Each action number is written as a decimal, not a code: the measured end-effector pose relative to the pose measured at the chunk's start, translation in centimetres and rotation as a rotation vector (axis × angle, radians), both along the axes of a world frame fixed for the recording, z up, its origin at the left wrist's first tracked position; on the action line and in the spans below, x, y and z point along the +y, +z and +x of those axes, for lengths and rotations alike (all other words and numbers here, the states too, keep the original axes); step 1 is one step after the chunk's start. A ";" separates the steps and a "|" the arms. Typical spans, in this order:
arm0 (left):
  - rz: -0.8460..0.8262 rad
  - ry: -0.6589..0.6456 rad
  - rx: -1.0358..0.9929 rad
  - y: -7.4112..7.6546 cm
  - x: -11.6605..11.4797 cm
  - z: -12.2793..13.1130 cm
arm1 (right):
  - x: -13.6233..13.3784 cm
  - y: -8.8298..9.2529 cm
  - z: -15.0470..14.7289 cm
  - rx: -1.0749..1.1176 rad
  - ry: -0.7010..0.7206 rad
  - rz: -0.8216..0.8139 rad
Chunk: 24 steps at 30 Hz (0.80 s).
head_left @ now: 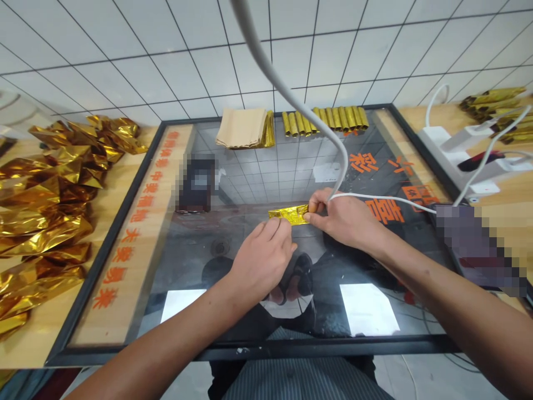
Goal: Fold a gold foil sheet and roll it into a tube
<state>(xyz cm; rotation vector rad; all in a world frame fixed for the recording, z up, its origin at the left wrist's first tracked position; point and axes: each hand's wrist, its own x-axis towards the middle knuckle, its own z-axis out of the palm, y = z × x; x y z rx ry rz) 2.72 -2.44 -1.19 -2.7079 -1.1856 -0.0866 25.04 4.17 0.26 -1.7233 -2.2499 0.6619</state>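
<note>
A small folded piece of gold foil paper [288, 214] is held between both my hands over the glass-topped board [233, 233]. My left hand [260, 258] has its fingers curled onto the foil's left end. My right hand [339, 216] pinches the foil's right end between thumb and fingers. A white cable [387, 198] runs over my right hand toward the right.
Crumpled gold foil sheets [45, 216] pile up on the left of the wooden table. A row of rolled gold pieces [327, 119] and a tan paper stack [241, 128] lie at the board's far edge. A power strip [470, 150] and more gold rolls [493, 103] sit at right.
</note>
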 end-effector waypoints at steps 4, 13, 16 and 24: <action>-0.013 -0.013 0.004 -0.5 0.0 -0.3 | 0.3 0.2 0.2 0.029 0.002 -0.030; -0.009 -0.051 -0.045 -0.7 0.3 -0.8 | 0.1 0.1 0.5 0.098 0.015 -0.040; -0.007 -0.062 -0.019 -0.7 0.4 -0.9 | 0.4 -0.6 1.0 0.159 0.046 -0.016; -0.017 -0.042 0.002 -0.3 0.5 -0.8 | -1.2 -0.1 1.0 0.037 0.257 0.450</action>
